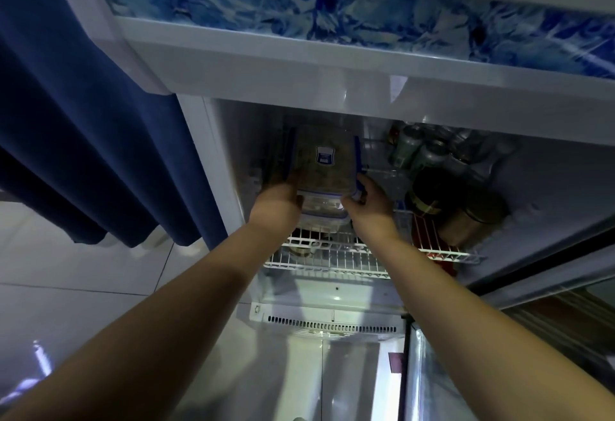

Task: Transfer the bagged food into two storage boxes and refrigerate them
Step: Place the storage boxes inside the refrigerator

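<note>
Two clear storage boxes with blue-trimmed lids are stacked just above the white wire shelf (332, 259) inside the open fridge. The upper box (324, 161) is full of brownish food and bears a small blue label. The lower box (321, 212) shows beneath it, mostly hidden by my hands. My left hand (278, 202) grips the stack's left side and my right hand (367, 206) grips its right side. I cannot tell whether the stack rests on the shelf.
Drink cans (416, 151) and dark jars (432, 194) fill the shelf's right side. The fridge top (332, 64) with a blue patterned panel overhangs the opening. A blue curtain (83, 137) hangs at left. The open glass door (549, 304) stands at right.
</note>
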{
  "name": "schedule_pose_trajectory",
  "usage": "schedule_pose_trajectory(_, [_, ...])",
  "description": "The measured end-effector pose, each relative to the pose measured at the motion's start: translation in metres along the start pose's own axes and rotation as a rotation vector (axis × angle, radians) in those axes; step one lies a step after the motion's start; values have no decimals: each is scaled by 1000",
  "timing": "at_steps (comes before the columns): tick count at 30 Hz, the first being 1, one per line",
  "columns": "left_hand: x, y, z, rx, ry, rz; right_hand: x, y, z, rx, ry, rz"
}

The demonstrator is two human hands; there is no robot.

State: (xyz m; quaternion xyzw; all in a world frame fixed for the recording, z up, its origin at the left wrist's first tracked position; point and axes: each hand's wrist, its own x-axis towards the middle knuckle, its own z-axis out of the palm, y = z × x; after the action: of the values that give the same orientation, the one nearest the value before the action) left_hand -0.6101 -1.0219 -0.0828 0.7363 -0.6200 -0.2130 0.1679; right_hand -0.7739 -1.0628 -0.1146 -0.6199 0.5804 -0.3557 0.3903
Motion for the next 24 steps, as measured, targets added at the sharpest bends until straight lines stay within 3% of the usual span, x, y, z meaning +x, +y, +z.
schedule_pose_trajectory(8, [-26, -4, -4, 81, 135, 108, -24, 0, -10, -131, -19, -75])
schedule_pose_trajectory(12, [-58, -9, -16, 114, 229, 215, -55, -6, -20, -370, -36, -122])
schedule_pose_trajectory(17, [-105, -22, -40, 229, 245, 338, -112, -32, -29, -779, -83, -229])
schedule_pose_trajectory(24, [-181, -47, -85, 292, 236, 492, -218, -89, -22, -1167, -41, -354])
